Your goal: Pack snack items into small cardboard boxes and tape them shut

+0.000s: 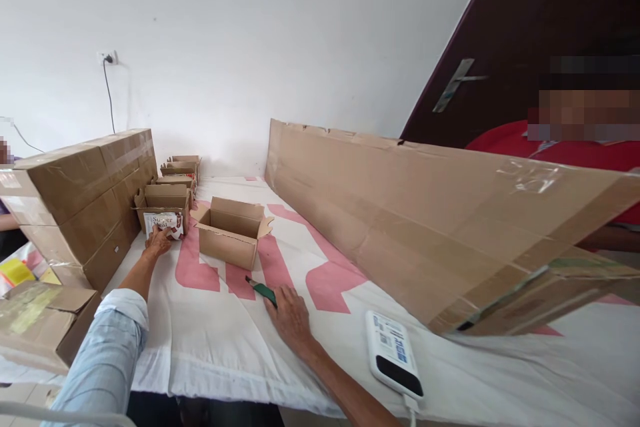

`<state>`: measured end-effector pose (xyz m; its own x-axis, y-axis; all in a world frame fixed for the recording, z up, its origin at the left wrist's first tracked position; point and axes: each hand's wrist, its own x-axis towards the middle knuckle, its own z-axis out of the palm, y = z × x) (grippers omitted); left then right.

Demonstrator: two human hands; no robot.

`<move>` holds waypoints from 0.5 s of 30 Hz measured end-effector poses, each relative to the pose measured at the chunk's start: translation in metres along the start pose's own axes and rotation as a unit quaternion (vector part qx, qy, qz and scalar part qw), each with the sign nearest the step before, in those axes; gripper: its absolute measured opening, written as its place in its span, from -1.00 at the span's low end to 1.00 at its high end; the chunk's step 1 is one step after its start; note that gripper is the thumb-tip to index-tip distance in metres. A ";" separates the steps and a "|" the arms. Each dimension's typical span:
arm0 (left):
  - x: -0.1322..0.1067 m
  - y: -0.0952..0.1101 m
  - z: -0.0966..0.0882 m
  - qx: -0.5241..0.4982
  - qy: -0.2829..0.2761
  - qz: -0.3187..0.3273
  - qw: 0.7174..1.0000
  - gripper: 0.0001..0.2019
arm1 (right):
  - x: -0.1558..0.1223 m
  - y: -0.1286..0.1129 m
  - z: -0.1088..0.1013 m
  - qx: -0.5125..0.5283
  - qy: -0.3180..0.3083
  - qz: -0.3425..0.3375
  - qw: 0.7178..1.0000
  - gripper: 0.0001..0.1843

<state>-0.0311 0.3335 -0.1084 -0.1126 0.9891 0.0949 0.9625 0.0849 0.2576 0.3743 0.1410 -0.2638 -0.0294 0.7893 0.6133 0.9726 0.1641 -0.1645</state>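
Note:
My left hand [158, 241] reaches far forward and grips a white and red packet [163, 223] in front of a row of small open cardboard boxes [167, 197]. My right hand [290, 315] rests on the table with its fingers on a green-handled cutter [262, 289]. An open small cardboard box [232, 229] stands between the two hands, empty as far as I can see. The table is covered with a white cloth with pink shapes [215, 320].
Large taped cartons [83, 197] are stacked at the left. A long flattened carton [440, 220] lies along the right side, with a person in a red top behind it. A white power bank [393, 353] lies near my right forearm. Another carton [37, 323] sits at the near left.

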 end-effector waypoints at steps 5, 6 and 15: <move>0.008 0.001 -0.004 0.007 -0.009 -0.003 1.000 -0.43 | 0.000 0.000 0.001 -0.002 0.004 0.001 1.000 -0.82; 0.009 0.001 -0.004 0.008 -0.011 -0.003 1.000 -0.44 | 0.000 0.000 0.002 -0.001 0.004 0.000 1.000 -0.82; 0.004 0.003 -0.013 0.028 -0.011 0.008 1.000 -0.38 | 0.002 -0.002 0.001 -0.003 0.006 0.001 1.000 -0.84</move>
<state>-0.0322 0.3363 -0.0949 -0.0924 0.9927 0.0778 0.9765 0.0750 0.2019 0.3720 0.1425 -0.2627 -0.0248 0.7830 0.6215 0.9740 0.1590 -0.1615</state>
